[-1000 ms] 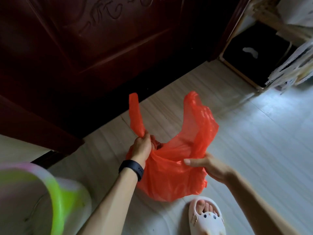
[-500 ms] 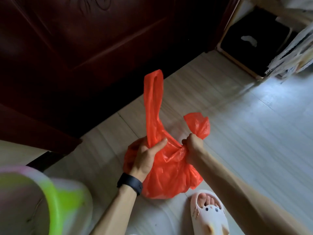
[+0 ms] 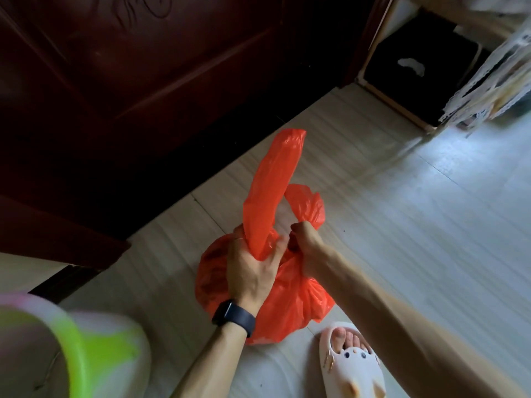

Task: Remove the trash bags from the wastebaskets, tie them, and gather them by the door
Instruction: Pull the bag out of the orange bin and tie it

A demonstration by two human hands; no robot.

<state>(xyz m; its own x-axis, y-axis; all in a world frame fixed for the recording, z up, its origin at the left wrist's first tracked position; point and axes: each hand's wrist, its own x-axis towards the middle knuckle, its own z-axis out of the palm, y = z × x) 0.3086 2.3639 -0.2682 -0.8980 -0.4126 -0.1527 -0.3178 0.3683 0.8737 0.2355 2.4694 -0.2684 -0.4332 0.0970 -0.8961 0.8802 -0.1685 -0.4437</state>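
Note:
An orange-red plastic trash bag (image 3: 293, 300) hangs low over the pale floor in front of a dark wooden door (image 3: 138, 90). My left hand (image 3: 253, 268), with a dark band on its wrist, grips the bag's long left handle, which stands upright. The short right handle is bunched in my right hand (image 3: 304, 239), and its crumpled end sticks out above the fist. Both hands are close together at the bag's neck. What is inside the bag is hidden.
A white and lime-green wastebasket (image 3: 74, 349) stands at the bottom left. My foot in a white slipper (image 3: 350, 366) is just right of the bag. A low shelf with a black box (image 3: 402, 70) and pale lace cloth (image 3: 488, 76) sits at the top right.
The open bag mouth has been gathered into two handles. My right hand closed on the right handle and moved in toward my left hand. The left handle now leans right.

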